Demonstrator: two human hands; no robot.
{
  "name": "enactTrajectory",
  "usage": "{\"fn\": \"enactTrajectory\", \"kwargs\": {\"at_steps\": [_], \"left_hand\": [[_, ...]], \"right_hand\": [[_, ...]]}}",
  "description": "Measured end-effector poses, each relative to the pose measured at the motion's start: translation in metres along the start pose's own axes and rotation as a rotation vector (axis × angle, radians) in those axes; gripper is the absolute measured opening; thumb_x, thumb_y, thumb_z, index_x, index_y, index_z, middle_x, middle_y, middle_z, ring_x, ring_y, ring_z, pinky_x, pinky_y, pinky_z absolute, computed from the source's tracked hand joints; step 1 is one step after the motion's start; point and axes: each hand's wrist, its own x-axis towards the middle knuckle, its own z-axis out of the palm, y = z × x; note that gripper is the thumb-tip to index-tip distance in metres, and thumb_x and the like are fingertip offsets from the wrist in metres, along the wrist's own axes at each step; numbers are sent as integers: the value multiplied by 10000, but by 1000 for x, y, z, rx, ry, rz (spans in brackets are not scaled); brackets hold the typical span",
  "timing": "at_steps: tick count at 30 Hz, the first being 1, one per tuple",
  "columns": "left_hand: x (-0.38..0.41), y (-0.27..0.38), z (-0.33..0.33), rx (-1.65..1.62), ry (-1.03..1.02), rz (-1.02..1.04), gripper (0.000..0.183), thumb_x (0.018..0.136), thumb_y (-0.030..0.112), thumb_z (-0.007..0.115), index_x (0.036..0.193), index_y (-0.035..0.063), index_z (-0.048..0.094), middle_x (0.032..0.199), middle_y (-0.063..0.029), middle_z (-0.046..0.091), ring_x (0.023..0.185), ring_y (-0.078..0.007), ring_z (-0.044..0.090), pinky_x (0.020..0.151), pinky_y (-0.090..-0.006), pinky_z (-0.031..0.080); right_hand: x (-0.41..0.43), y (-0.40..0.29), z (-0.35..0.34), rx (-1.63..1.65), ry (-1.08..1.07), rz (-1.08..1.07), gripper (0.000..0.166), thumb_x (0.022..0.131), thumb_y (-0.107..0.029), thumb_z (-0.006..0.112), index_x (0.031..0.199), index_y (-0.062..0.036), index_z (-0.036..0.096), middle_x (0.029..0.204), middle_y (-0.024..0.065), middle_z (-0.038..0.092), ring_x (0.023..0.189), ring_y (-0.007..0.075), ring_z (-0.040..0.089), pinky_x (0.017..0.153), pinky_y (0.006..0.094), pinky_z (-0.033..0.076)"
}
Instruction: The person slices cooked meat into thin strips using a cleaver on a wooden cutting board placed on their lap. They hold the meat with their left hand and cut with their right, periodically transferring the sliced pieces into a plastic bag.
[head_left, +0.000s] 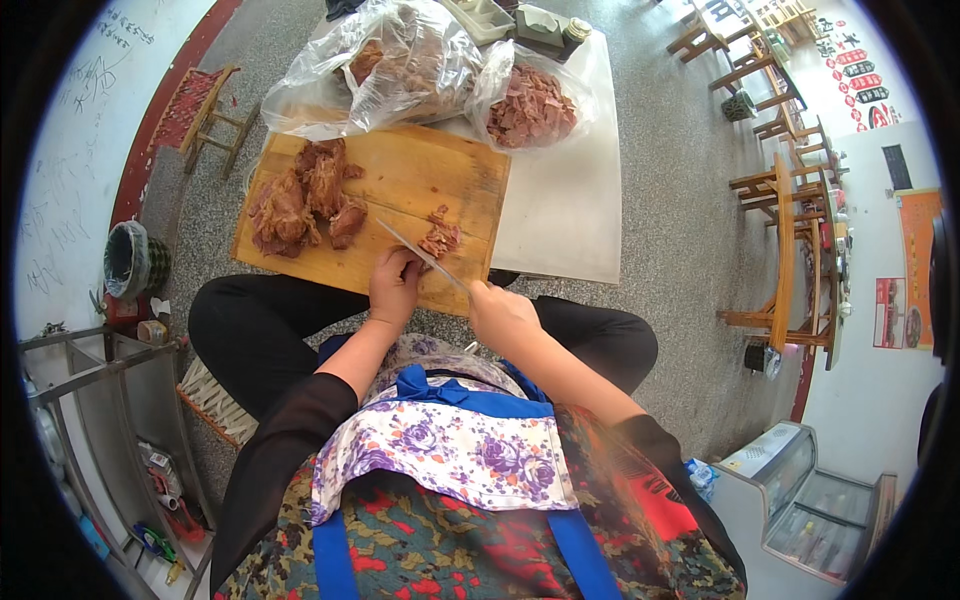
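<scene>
My right hand (504, 313) grips the handle of a long-bladed knife (420, 253), its blade slanting up and left over a wooden cutting board (420, 169). Against the near side of the blade, my left hand (393, 289) curls its fingers on a small piece of meat (424, 267), mostly hidden by the hand and knife. Just beyond the blade lies a little heap of sliced meat (442, 234). Several large chunks of cooked brown meat (283, 214) rest on the board's left side.
Past the board, a clear plastic bag (420, 71) holds large meat pieces. Beside it, another bag holds sliced meat (531, 109). Both are on a pale tabletop (566, 210). A lined waste bin (127, 259) and a metal rack (112, 360) stand left; wooden tables and benches (784, 247) line the right.
</scene>
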Motion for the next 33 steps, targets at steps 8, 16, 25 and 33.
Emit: {"fn": "enactTrajectory", "kwargs": {"at_steps": [8,16,25,33], "left_hand": [[0,1,-6,25,-54,-37,100,826,-8,654,923,7,673,952,-173,652,878,-375,619,759,-414,503],[-6,-5,0,-91,-28,-13,93,825,-14,646,912,10,668,949,-171,652,885,-376,613,764,-419,504],[-2,0,-10,51,-122,28,181,817,-59,622,984,-1,664,1002,-168,648,887,-346,630,778,-374,512],[-7,-13,-10,0,-109,-16,138,820,-4,645,950,33,670,942,-161,647,916,-373,590,769,-412,490]], "right_hand": [[16,-16,8,2,-124,85,141,882,-133,572,945,-8,552,797,229,683,757,413,678,681,503,537],[5,-1,6,15,6,-2,144,898,-151,549,926,-10,542,770,216,664,714,414,669,640,513,530],[7,-20,2,20,-116,63,131,872,-99,553,968,-10,565,819,229,685,773,394,686,678,492,540],[-6,-10,-2,2,-26,18,117,873,-123,563,933,-24,550,772,217,665,755,399,680,656,489,540]]}}
